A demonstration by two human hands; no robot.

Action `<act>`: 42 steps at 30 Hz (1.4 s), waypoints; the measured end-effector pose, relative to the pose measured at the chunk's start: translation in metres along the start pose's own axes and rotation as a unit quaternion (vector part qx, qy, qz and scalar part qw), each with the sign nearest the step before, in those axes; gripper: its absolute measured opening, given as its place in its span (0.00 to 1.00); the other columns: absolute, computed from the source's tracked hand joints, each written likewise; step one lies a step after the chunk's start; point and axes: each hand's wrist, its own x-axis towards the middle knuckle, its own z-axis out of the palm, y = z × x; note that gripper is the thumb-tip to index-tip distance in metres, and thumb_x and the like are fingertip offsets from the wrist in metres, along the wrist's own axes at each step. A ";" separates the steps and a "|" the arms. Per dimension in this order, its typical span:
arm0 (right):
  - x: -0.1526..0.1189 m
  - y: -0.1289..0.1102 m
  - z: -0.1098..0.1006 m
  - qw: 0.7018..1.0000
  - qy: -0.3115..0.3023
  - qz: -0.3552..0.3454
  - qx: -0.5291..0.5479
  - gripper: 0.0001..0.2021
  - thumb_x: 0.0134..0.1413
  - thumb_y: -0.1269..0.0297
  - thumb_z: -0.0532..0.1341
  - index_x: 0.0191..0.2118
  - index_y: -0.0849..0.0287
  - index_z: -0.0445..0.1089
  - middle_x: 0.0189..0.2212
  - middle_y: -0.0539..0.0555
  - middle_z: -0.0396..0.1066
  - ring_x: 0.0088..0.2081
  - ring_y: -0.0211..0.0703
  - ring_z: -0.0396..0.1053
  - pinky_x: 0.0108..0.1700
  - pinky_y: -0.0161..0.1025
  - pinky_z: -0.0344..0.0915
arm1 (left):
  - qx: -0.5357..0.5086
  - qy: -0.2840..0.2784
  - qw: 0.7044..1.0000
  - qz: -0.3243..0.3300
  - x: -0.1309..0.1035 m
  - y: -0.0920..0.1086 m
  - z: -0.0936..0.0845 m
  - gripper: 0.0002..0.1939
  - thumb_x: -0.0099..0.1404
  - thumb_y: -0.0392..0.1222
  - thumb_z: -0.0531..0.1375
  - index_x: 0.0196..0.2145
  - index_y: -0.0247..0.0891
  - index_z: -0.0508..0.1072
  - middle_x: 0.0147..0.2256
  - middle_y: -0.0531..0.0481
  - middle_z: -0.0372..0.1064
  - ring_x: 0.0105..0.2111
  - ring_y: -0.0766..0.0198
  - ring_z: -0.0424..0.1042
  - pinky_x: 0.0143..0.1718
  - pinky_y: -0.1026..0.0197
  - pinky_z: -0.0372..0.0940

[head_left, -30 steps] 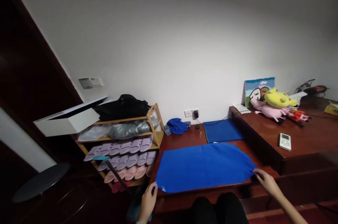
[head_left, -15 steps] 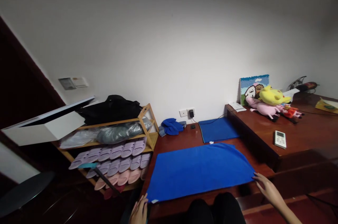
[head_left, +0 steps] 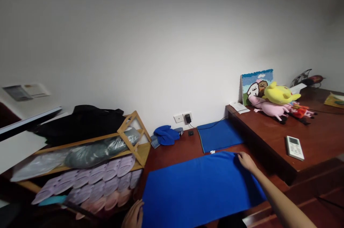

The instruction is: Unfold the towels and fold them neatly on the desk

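Cloth (head_left: pixel 199 188) lay spread, blue and mostly flat, on the low table (head_left: pixel 172 156), its near edge reaching the bottom of the view; the right hand (head_left: pixel 247 161), which had been at its near right corner in the earlier frame, was now at its far right corner, with the forearm crossing over the cloth's right side; the far edge looked straighter there than before, and a dark shadow fell under the arm; the left hand (head_left: pixel 133 215) was at the left edge, low in the view, as it had been at the near left corner; the right fingers were bunched at the corner, though whether they pinched it I could not tell; the left fingers were close together beside the edge, and their hold could not be made out; the view had swung, so the shelf (head_left: pixel 137 149), with its slippers (head_left: pixel 104 174) and black bag (head_left: pixel 86 120), looked larger on the left; behind the cloth lay a blue mat (head_left: pixel 219 134), its white tag (head_left: pixel 212 152) just by the cloth's far edge, with a cable (head_left: pixel 215 127) across it; a crumpled blue rag (head_left: pixel 166 135) sat further left; the raised cabinet (head_left: pixel 322 131) stood close on the right, limiting room there, and bore a remote (head_left: pixel 295 147) and plush toys (head_left: pixel 281 93).
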 end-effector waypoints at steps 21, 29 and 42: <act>0.013 0.020 0.065 0.993 -0.026 -0.011 -0.116 0.34 0.69 0.49 0.43 0.75 0.57 0.53 0.76 0.56 0.50 0.76 0.55 0.45 0.75 0.61 0.42 | 0.177 -0.130 0.975 -0.017 0.084 0.015 0.079 0.31 0.75 0.52 0.45 0.69 0.40 0.66 0.68 0.40 0.66 0.66 0.47 0.67 0.65 0.42 0.63; -0.015 -0.124 0.106 0.987 0.036 -0.153 -0.010 0.33 0.72 0.52 0.43 0.75 0.61 0.55 0.74 0.60 0.53 0.75 0.57 0.47 0.75 0.61 0.44 | 0.179 -0.132 0.974 -0.028 0.083 0.022 0.080 0.29 0.77 0.50 0.46 0.69 0.39 0.66 0.72 0.41 0.59 0.71 0.52 0.58 0.71 0.45 0.53; -0.035 -0.272 0.176 0.962 -0.112 -0.248 0.014 0.34 0.72 0.47 0.45 0.76 0.58 0.50 0.75 0.58 0.47 0.76 0.55 0.45 0.76 0.59 0.43 | 0.159 -0.134 0.977 -0.048 0.082 0.014 0.088 0.30 0.77 0.53 0.47 0.72 0.44 0.62 0.74 0.42 0.54 0.73 0.51 0.55 0.72 0.42 0.51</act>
